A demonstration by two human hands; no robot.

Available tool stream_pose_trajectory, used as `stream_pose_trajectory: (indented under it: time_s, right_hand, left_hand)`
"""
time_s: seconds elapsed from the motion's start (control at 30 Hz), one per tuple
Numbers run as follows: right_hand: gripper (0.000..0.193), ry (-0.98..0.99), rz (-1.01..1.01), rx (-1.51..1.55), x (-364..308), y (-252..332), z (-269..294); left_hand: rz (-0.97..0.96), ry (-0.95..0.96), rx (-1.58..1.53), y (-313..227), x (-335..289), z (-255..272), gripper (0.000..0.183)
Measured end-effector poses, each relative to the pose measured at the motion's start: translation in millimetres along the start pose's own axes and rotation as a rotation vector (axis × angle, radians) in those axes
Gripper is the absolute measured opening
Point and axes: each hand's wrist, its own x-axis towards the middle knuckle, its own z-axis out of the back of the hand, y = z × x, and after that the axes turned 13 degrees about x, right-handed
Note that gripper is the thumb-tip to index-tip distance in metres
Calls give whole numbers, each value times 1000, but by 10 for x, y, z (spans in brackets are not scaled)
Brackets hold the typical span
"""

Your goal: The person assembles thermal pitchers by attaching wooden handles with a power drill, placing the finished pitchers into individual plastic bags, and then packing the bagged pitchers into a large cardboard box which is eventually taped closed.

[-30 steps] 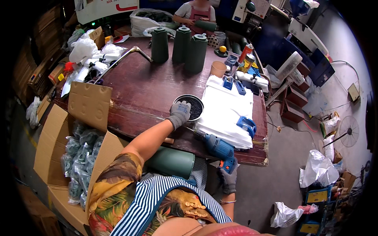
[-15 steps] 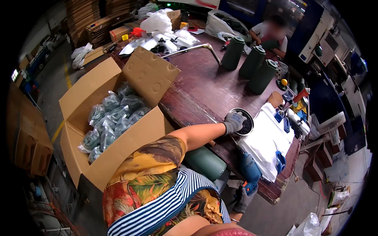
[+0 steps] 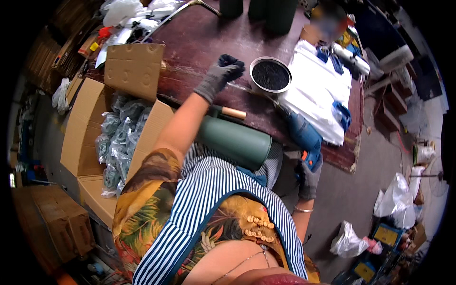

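Observation:
My left hand (image 3: 220, 77), in a grey glove, is held over the table just left of a round metal bowl (image 3: 254, 87). Its fingers are curled together; anything in them is too small to make out. Many thin black pieces (image 3: 270, 75), perhaps screws, fill the bowl. My gloved right hand (image 3: 308, 179) grips the handle of a blue power drill (image 3: 303, 134), its nose pointing toward the bowl. A dark green cylinder (image 3: 240, 142) lies sideways across my lap, against the table edge. Behind it a wooden handle (image 3: 233, 113) sticks out.
At the left stands an open cardboard box (image 3: 85, 128) with several bagged grey-green parts (image 3: 118, 137). White sheeting (image 3: 316, 90) covers the right of the red-brown table (image 3: 199, 35), with blue clamp-like tools (image 3: 341, 114) on it. Green cylinders (image 3: 279, 16) stand at the far side.
My left hand has come out of the bowl and moved left, fingers closed. The right hand still holds the drill. My view has tipped down, so the far table drops out of the picture.

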Motion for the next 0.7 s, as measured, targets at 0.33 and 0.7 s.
stream_pose_trajectory:
  time_s: [0.33, 0.7]
  right_hand:
    - [74, 10, -5, 106, -99, -196, 27]
    - [76, -12, -34, 66, -102, -100, -52]
  left_hand:
    - [-14, 314, 919, 221, -52, 189, 14]
    - [-282, 402, 1245, 123, -91, 22, 22]
